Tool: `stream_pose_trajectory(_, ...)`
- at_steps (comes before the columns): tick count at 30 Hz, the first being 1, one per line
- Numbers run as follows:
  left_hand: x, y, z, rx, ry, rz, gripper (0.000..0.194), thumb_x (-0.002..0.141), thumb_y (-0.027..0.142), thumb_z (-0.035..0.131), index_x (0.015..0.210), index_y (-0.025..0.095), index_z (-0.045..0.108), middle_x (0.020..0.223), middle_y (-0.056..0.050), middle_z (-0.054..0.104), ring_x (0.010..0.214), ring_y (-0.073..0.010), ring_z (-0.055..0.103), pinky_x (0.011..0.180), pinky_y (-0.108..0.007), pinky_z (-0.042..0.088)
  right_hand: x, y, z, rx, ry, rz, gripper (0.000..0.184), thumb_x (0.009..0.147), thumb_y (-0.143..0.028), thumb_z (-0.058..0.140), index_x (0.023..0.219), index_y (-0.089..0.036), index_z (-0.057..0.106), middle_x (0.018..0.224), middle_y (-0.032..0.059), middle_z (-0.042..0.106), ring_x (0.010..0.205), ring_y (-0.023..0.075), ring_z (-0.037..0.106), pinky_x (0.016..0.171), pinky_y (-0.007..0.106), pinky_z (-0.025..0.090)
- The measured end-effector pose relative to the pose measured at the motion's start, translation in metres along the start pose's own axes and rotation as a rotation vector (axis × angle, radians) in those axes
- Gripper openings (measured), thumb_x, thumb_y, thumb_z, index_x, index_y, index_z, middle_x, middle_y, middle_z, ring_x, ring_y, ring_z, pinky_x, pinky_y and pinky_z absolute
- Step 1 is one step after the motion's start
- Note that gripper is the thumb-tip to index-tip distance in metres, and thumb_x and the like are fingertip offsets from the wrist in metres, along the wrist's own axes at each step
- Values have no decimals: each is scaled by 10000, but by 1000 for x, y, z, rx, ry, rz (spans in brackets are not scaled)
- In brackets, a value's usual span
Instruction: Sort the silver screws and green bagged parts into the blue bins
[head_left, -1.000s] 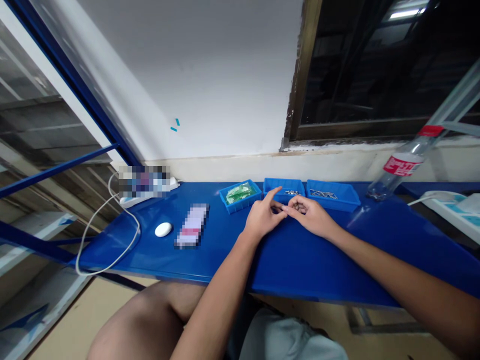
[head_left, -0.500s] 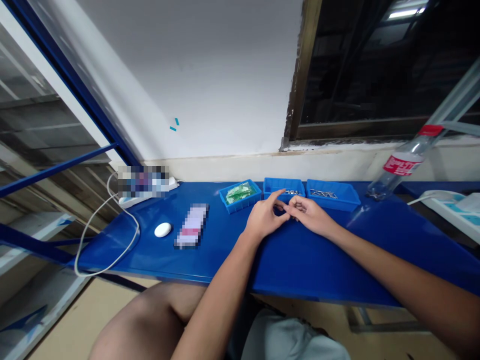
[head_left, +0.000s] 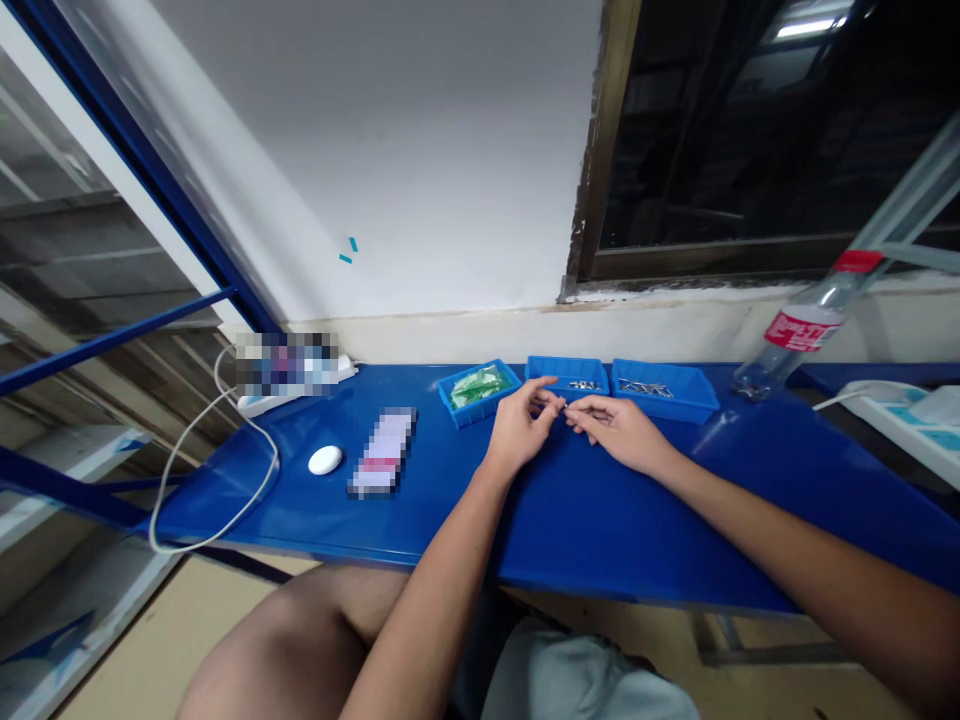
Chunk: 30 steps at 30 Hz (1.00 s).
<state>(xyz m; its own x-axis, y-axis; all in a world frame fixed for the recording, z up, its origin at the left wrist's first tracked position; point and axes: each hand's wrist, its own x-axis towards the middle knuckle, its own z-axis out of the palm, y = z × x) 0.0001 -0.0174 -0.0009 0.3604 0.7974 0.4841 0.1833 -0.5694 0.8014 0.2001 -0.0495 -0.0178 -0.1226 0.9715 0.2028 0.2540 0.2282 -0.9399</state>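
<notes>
My left hand point(head_left: 517, 435) and my right hand point(head_left: 619, 432) rest on the blue table point(head_left: 600, 520) with their fingertips together. They pinch a tiny light-coloured part point(head_left: 568, 408) between them; it is too small to identify. Just behind the fingers stands a row of three blue trays. The left tray point(head_left: 484, 408) holds green pieces, while the middle tray point(head_left: 568, 364) and the right tray point(head_left: 660, 405) hold small metal parts.
A clear plastic bottle with a red label point(head_left: 799, 332) leans at the back right. A white oval object point(head_left: 325, 459), a blurred flat item point(head_left: 384, 452) and a white cable point(head_left: 225, 510) lie to the left. A white device point(head_left: 900, 415) sits at the far right.
My left hand has curled its fingers and shifted slightly toward the trays. My right fingertips have moved with it, staying in contact. Nothing else moved.
</notes>
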Motion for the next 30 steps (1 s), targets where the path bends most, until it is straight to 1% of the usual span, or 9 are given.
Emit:
stream_pose_trajectory(4,1,-1,1,-48,-13,-33,293,960,270,685,1238,178,694,1016,-69,800,909,-190,763,833,-299,591,0,1,4,95,15,11,407,833,-578,766,987,-202,740,892,73,760,751,197,688,581,298,535)
stream_pose_trajectory(9,2,-4,2,-163,-35,-80,354,920,266,749,1253,168,681,1063,-95,810,991,-221,772,896,-337,599,1,-2,3,93,64,4,423,787,-571,809,964,-193,738,913,75,766,658,167,646,558,300,524)
stream_pose_trajectory(11,2,-5,2,-204,-42,-88,341,929,271,741,1248,163,681,1073,-103,809,1021,-228,769,934,-354,597,0,-3,3,57,61,-5,410,808,-577,789,955,-197,746,900,72,771,687,185,671,615,324,554)
stream_pose_trajectory(15,2,-4,2,-245,-34,-96,374,934,306,743,1272,161,671,1082,-113,807,1000,-228,772,934,-363,602,-2,-4,3,-9,-13,-40,394,869,-593,717,922,-208,781,957,79,794,845,240,733,830,388,592)
stream_pose_trajectory(17,2,-2,2,-256,-44,-106,412,929,315,752,1301,164,660,1089,-113,811,990,-227,774,938,-368,602,-2,-4,3,-13,-38,-35,401,874,-599,705,903,-207,784,952,79,795,856,247,736,840,391,590)
stream_pose_trajectory(22,1,2,1,-227,-74,-134,471,914,339,771,1338,170,652,1071,-103,821,949,-228,782,926,-372,605,-2,-3,2,24,-4,-7,413,829,-608,754,886,-199,769,884,70,778,797,226,707,800,374,567)
stream_pose_trajectory(25,1,3,0,-165,-73,-77,429,943,330,733,1334,174,657,1105,-96,814,978,-223,777,912,-348,599,-3,-8,2,52,33,15,430,804,-617,779,893,-196,763,868,70,768,760,201,672,731,338,542)
stream_pose_trajectory(27,0,3,-1,-71,-78,-20,372,974,313,685,1322,183,665,1132,-88,807,1020,-220,769,906,-332,592,-4,-12,1,112,82,61,427,805,-610,784,914,-199,754,850,65,755,716,171,637,630,285,495)
stream_pose_trajectory(30,-2,3,-3,161,-150,79,310,1003,333,632,1272,195,700,1188,-89,788,1084,-233,745,961,-360,571,-3,-12,-2,312,183,140,406,812,-577,795,984,-213,745,813,43,718,657,132,584,488,215,362)
